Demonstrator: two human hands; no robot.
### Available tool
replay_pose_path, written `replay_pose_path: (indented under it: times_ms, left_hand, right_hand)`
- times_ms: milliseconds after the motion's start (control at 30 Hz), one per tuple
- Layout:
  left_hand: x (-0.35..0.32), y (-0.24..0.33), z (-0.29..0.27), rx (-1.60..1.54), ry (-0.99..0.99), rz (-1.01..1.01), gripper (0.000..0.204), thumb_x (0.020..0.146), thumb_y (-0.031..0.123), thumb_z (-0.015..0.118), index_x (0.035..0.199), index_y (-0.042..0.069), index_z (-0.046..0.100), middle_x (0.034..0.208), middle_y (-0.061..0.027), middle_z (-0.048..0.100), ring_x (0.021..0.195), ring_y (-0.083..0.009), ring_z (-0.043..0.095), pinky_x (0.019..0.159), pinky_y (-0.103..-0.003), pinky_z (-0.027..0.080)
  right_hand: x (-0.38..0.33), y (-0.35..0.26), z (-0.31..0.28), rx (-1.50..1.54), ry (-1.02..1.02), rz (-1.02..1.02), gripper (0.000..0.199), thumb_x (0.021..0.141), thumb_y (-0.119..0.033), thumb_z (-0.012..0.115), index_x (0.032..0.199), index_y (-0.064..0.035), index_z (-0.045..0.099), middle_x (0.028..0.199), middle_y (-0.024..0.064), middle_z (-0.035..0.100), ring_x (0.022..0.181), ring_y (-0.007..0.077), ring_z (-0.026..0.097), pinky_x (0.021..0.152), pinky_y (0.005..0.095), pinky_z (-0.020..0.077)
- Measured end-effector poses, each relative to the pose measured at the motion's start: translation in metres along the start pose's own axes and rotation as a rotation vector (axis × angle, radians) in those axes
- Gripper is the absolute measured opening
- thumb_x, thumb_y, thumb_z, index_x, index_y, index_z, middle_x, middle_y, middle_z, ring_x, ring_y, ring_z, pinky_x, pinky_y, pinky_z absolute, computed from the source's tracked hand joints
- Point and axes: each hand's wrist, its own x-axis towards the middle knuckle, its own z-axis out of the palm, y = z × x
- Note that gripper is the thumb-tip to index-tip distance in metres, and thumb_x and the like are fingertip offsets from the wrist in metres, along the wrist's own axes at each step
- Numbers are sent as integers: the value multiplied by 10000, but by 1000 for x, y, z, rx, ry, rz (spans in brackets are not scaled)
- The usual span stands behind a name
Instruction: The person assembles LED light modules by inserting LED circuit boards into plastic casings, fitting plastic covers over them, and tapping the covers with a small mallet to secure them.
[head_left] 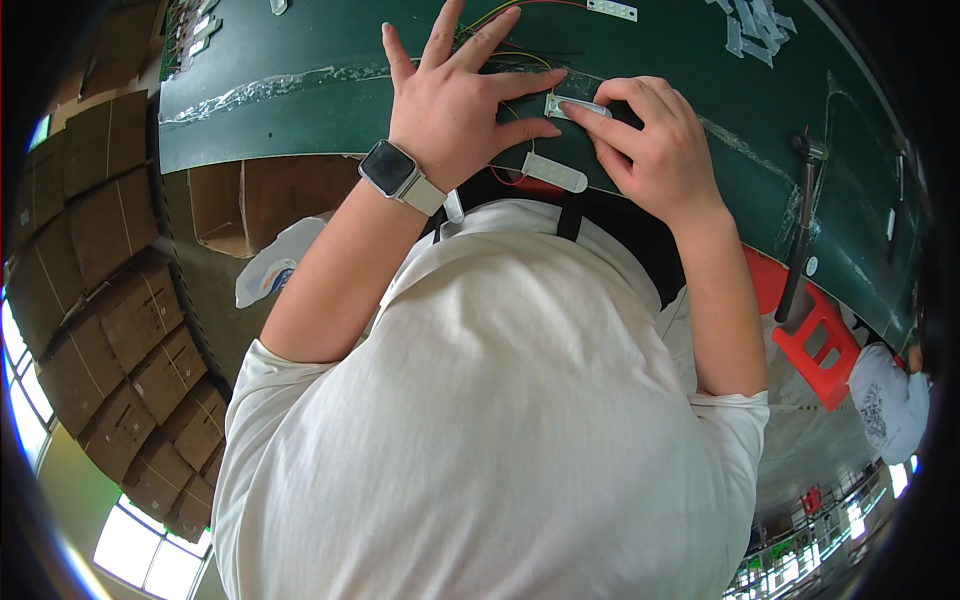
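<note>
Green tabletop [300, 40], and near its edge lies a small whitish strip [553, 106]! Right hand [655, 150] lays an index fingertip on it, pinching or not, can't tell; left hand [452, 115] alongside, fingers spread wide.

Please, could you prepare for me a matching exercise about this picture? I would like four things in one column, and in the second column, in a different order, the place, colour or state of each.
Column 1
1. left hand
2. right hand
3. stacked cartons
4. hammer-like tool

Column 2
A. brown, at the left side of the picture
B. with a fingertip on a small pale strip
C. dark, at the right side of the green table
D. with its fingers spread apart

Right pairs: 1-D, 2-B, 3-A, 4-C
</note>
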Motion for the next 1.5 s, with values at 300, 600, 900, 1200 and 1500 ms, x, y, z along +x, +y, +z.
replay_pose_path:
  times_ms: [300, 600, 900, 1200, 1500]
  left_hand:
    - [-6, 0, 5, -49, 17, -29, 576, 725, 496, 906, 1284, 465, 768, 1642, 20, 501, 1605, -344, 282, 1228, -765, 133]
    - [-3, 1, 5, -76, 10, -41, 555, 728, 503, 905, 1267, 454, 779, 1646, 22, 496, 1612, -337, 268, 1237, -756, 114]
    - [-3, 3, 4, -88, 1, -60, 547, 719, 518, 900, 1251, 461, 783, 1654, 35, 484, 1622, -327, 243, 1236, -765, 112]
    - [-3, 2, 2, -94, -23, -71, 541, 727, 513, 898, 1253, 468, 780, 1662, 41, 472, 1626, -327, 231, 1239, -764, 96]
    - [-4, 4, 3, -101, -38, -85, 557, 717, 520, 899, 1258, 470, 777, 1667, 46, 465, 1628, -337, 217, 1237, -770, 90]
  right_hand:
    - [-11, 29, -21, -36, 294, 264, 258, 819, -99, 831, 1061, -190, 826, 1005, -19, 690, 934, 220, 661, 783, 361, 551]
    - [4, 107, -51, -257, 132, 961, 399, 859, -483, 841, 1087, -157, 805, 1108, 38, 715, 1076, 265, 672, 893, 422, 574]
    - [-1, 138, -51, -226, 34, 892, 441, 831, -463, 862, 1057, -94, 776, 1107, 90, 720, 1106, 304, 677, 910, 429, 574]
    - [29, 129, -68, -269, -251, 905, 308, 802, -281, 807, 1022, -68, 778, 1015, 127, 771, 990, 310, 734, 897, 411, 587]
    - [30, 114, -72, -26, -263, 914, 259, 813, -184, 785, 1064, -120, 787, 995, 62, 790, 855, 252, 745, 795, 366, 581]
